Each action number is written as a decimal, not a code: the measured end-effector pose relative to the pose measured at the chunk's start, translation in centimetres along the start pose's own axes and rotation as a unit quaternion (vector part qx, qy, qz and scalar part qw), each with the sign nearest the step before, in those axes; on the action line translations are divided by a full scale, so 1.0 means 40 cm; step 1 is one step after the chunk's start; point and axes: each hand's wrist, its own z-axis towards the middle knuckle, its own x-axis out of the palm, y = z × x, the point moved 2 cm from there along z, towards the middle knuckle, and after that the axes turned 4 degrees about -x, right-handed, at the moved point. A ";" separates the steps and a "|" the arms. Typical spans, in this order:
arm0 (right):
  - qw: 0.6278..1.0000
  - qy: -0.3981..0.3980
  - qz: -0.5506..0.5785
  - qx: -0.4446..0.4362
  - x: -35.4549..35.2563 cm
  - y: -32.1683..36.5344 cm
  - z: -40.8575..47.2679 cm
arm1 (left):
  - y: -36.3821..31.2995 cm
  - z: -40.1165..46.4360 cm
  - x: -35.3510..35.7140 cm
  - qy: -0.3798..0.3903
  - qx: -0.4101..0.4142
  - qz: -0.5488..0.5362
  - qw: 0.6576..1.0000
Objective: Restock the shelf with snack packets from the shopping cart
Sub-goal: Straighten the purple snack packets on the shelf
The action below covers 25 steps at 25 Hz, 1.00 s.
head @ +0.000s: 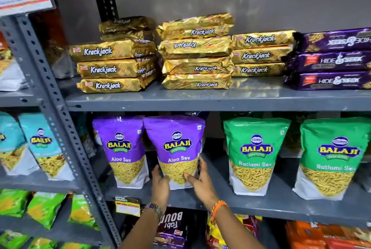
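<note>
A purple Balaji Aloo Sev packet (176,144) stands upright on the middle grey shelf (261,206). My left hand (160,183) presses its lower left corner and my right hand (198,182) wraps its lower right edge, so both hold it near the base. A second purple Aloo Sev packet (123,148) stands just to its left, touching it. Two green Ratlami Sev packets (255,154) (333,158) stand further right on the same shelf. The shopping cart is out of view.
The upper shelf carries stacks of gold Krackjack packs (197,52) and purple Hide & Seek packs (331,60). A perforated grey upright (60,112) divides off the left bay with teal packets (42,144). There is a gap between the purple and green packets.
</note>
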 end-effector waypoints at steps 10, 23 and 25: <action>0.995 -0.095 -0.017 0.030 -0.026 -0.054 0.003 | 0.021 0.036 -0.011 0.113 0.018 -0.007 0.993; 0.994 -0.104 -0.006 0.030 -0.039 -0.067 -0.017 | 0.042 0.026 -0.012 0.119 -0.008 -0.009 0.993; 0.995 -0.095 -0.005 0.034 -0.044 -0.066 -0.015 | 0.036 0.020 -0.010 0.114 -0.013 0.002 0.993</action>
